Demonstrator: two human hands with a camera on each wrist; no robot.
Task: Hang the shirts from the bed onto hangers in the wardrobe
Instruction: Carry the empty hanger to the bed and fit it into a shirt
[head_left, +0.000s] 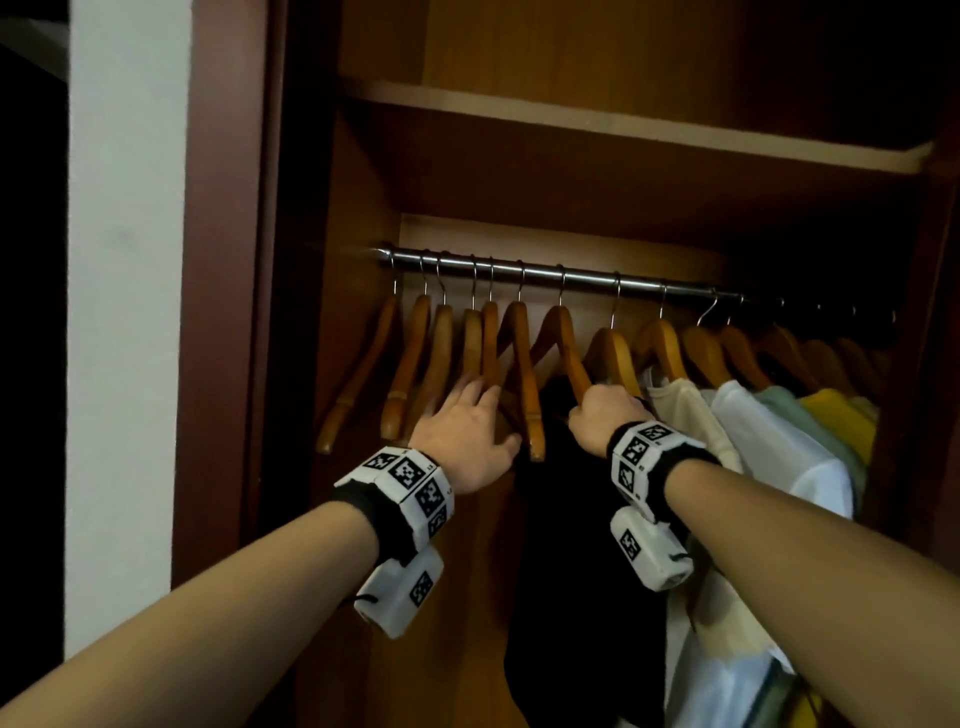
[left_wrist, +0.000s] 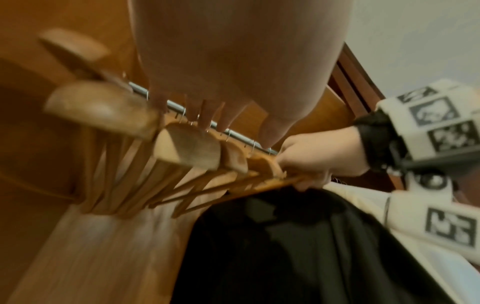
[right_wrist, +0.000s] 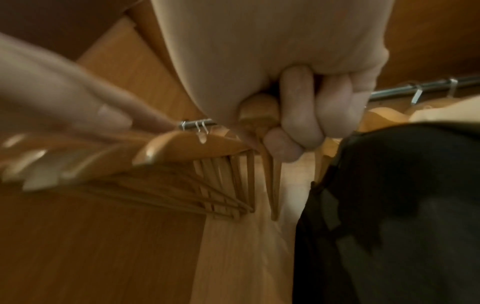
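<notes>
Black shirt going onto a hanger at the rail.
The right hand (head_left: 605, 410) grips the hanger (head_left: 563, 345) carrying the black shirt (head_left: 582, 571); the left hand (head_left: 467, 426), fingers (left_wrist: 207, 115) straight, parts the empty hangers (head_left: 415, 358). Next, probably settle it on the rail (head_left: 545, 273).

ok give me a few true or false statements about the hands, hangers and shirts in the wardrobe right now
1. The right hand grips a wooden hanger. True.
2. The left hand holds a yellow shirt. False: its straight fingers push against the empty hangers.
3. A black shirt hangs below the right hand. True.
4. The hangers hang from a wooden rail. False: the metal rail carries them.
5. The shirts already hung are at the left end. False: the hung shirts are at the right.
</notes>
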